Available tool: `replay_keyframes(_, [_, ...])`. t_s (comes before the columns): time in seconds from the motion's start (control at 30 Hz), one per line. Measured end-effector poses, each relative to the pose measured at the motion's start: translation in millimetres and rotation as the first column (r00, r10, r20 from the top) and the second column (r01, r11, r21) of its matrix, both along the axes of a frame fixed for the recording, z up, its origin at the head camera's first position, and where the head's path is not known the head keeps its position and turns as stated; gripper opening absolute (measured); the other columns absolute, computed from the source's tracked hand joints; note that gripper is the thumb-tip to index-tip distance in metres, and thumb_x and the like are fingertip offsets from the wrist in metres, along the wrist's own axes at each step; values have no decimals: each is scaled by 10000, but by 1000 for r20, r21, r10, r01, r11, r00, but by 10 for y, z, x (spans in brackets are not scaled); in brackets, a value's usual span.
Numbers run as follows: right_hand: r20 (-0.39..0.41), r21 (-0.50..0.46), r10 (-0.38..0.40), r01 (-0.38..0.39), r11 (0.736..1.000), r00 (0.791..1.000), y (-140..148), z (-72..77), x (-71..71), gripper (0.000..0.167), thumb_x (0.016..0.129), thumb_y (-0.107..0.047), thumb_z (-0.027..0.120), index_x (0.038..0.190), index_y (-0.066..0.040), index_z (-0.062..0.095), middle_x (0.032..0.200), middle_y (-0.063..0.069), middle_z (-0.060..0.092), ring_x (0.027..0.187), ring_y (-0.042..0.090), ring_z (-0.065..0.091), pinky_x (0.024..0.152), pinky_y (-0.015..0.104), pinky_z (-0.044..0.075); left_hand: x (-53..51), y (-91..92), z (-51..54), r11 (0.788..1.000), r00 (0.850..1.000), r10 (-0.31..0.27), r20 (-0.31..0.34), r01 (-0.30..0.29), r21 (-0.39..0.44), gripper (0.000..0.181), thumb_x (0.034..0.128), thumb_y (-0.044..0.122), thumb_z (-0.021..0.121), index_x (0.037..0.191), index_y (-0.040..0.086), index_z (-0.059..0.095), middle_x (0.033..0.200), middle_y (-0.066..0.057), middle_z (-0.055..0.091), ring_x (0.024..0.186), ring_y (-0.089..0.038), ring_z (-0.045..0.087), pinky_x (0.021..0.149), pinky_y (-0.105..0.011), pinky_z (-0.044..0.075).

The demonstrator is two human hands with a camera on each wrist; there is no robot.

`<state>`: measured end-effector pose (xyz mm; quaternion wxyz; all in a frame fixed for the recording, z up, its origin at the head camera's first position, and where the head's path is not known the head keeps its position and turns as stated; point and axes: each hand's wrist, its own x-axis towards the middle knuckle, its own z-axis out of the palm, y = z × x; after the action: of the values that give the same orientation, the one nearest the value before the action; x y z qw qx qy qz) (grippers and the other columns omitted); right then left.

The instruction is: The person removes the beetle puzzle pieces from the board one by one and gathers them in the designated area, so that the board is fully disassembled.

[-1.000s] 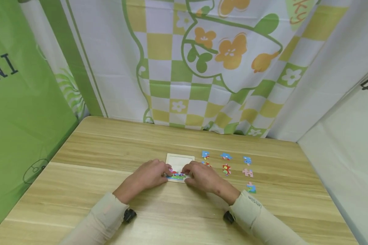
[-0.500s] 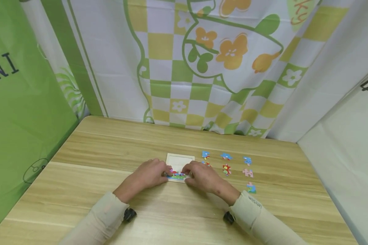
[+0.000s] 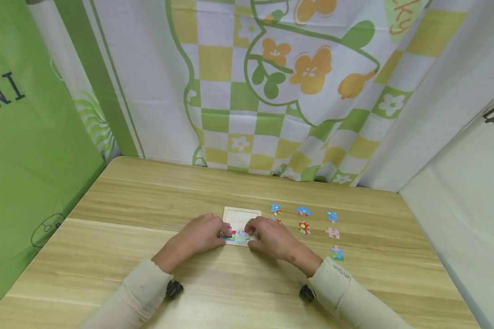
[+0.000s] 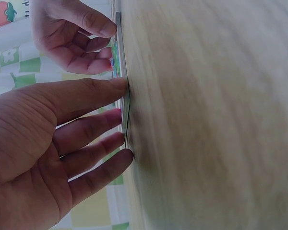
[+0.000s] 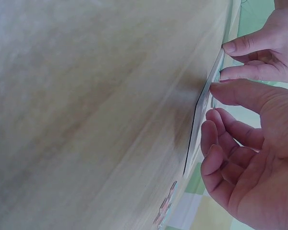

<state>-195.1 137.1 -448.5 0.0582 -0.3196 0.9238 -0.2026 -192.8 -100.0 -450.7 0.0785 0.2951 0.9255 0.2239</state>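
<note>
A small wooden puzzle tray [image 3: 242, 214] lies on the table between both hands. Colourful jigsaw pieces [image 3: 239, 236] fill its near part, while bare wood shows in the far part. At the tray's near left corner, my left hand [image 3: 203, 233] holds the edge between thumb and index finger, the fingertip reaching over the pieces. My right hand [image 3: 271, 236] grips the near right corner in the same manner. In the right wrist view, the right thumb [image 5: 240, 93] meets the tray's edge and the other fingers curl loosely. The fingertips partly cover the pieces.
Several loose jigsaw pieces lie in rows right of the tray, among them a red one [image 3: 304, 228], a pink one [image 3: 332, 233] and a blue-green one [image 3: 336, 252]. One is partly hidden behind the right hand. A patterned curtain [image 3: 247, 91] hangs behind the table [image 3: 148, 183].
Both hands and the tray stay almost where they were. The pieces in the tray look paler and shinier now.
</note>
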Motion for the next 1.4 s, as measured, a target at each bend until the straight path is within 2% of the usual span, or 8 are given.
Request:
replay_keyframes(0.07, [5,-6,-2,2,1000,1000,-2,-2,-2,228,850,-145,794,1054,-111,699,957,-41,656,838,105,580,734,331,506,1,1,-7,1000,1000,6,5,-6,7,185,862,102,816,1046,107,830,1209,-74,728,769,-170,685,659,-316,514])
replay_keyframes(0.17, [8,-17,-4,4,1000,1000,-4,-4,0,208,854,-151,790,1036,-119,693,937,-51,658,820,95,578,719,320,500,4,7,-8,1000,1000,14,14,-14,14,190,860,94,812,1049,105,828,1217,-80,723,573,-71,466,549,-271,424])
replay_keyframes(0.3, [20,-50,-16,17,999,1000,-4,-3,9,125,892,-152,752,999,-131,692,903,-62,663,782,80,581,688,306,494,11,11,-12,1000,1000,16,7,-16,13,207,856,95,814,1061,112,828,1221,-80,722,545,-70,319,508,-264,350])
replay_keyframes(0.53, [39,-99,-30,34,994,999,-8,2,2,42,937,-127,728,951,-149,694,838,-77,660,719,48,577,651,287,488,14,8,-11,1000,1000,19,2,-19,7,217,851,82,806,1065,116,829,1224,-75,719,543,-77,268,501,-262,307])
replay_keyframes(0.83, [53,-170,-21,30,985,998,-13,-6,-12,82,921,-107,739,890,-165,690,736,-117,620,643,14,553,595,258,479,-1,1,-31,1000,1000,2,-28,-2,-2,205,826,63,792,1020,114,836,1197,-70,735,587,-88,406,555,-277,403])
replay_keyframes(1.1, [68,-209,-21,34,977,997,1,11,-14,96,918,-91,729,873,-168,692,758,-123,629,655,14,546,605,250,471,-7,-2,-23,1000,1000,-1,-23,1,8,215,819,55,787,1016,124,837,1196,-59,737,610,-89,476,579,-284,437])
replay_keyframes(1.23, [61,-197,-36,47,979,998,28,42,-10,101,910,-88,725,862,-170,690,767,-121,628,678,29,563,625,257,479,-9,1,-29,1000,1000,-3,-17,3,11,220,827,55,793,1034,116,836,1197,-68,737,777,-126,641,653,-301,477])
replay_keyframes(1.4, [78,-202,-44,59,978,996,98,71,-7,112,918,-95,719,855,-182,686,773,-124,629,688,49,579,617,255,487,-16,-6,-42,1000,1000,-19,-23,19,20,215,825,39,794,1027,102,833,1197,-78,737,910,-199,723,710,-317,527])
